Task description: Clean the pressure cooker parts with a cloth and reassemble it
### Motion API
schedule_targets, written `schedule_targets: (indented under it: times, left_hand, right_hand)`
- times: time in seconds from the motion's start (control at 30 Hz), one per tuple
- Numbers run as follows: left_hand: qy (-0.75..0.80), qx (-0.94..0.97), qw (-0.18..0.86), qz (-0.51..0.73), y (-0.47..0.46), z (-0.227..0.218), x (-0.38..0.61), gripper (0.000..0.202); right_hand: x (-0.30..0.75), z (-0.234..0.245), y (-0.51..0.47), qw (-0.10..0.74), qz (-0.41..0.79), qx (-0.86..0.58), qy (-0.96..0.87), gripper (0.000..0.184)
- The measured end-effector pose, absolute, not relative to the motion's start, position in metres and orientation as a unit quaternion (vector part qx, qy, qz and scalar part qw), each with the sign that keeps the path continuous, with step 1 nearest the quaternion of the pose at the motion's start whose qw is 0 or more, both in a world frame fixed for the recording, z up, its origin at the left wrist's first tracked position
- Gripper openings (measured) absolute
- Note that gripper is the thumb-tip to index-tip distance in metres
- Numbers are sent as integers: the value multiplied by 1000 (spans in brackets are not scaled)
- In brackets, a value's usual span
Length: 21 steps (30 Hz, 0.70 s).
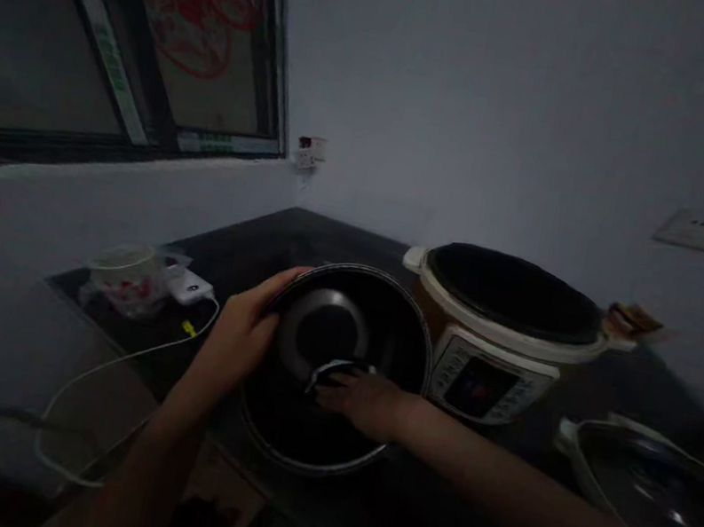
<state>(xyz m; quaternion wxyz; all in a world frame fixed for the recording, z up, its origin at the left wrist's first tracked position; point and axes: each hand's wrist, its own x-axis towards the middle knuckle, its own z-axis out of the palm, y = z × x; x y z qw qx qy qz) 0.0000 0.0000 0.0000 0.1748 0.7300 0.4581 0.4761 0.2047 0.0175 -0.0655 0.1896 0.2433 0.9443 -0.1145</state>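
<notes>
A round black inner pot (404, 335) is tilted so that its inside faces me, with a pale ring of light on its bottom. My left hand (243, 326) grips the pot's left rim, thumb on the inside and fingers behind the wall. Reaching into the pot, my right hand (362, 402) presses a dark cloth (340, 370) with a pale edge against the inner surface. Its fingertips are dim and partly blend with the cloth. To the right of the pot stands an electric pressure cooker (504, 343), uncovered and dark inside.
A cooker lid (645, 484) lies at the right. On the left of the dark countertop (303, 233) are a plastic-wrapped container (129, 280) and a white power strip (190, 286), with its cord (97, 369) hanging over the edge. A window (196, 22) and walls enclose the corner.
</notes>
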Motion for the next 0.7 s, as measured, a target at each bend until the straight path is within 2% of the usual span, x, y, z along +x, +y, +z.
schedule_targets:
  times: [0.2, 0.43, 0.57, 0.7]
  left_hand:
    - [463, 725, 176, 480, -7, 0, 5, 62]
    - [464, 727, 173, 475, -11, 3, 9, 60]
    - [471, 727, 167, 471, -8, 2, 7, 62]
    - [477, 727, 161, 467, -7, 0, 3, 63]
  right_hand:
    - [214, -67, 18, 157, -121, 242, 950, 57]
    - [174, -77, 31, -15, -81, 172, 982, 49]
    - [161, -71, 49, -78, -31, 226, 970, 50]
    - [162, -64, 64, -131, -11, 327, 936, 60]
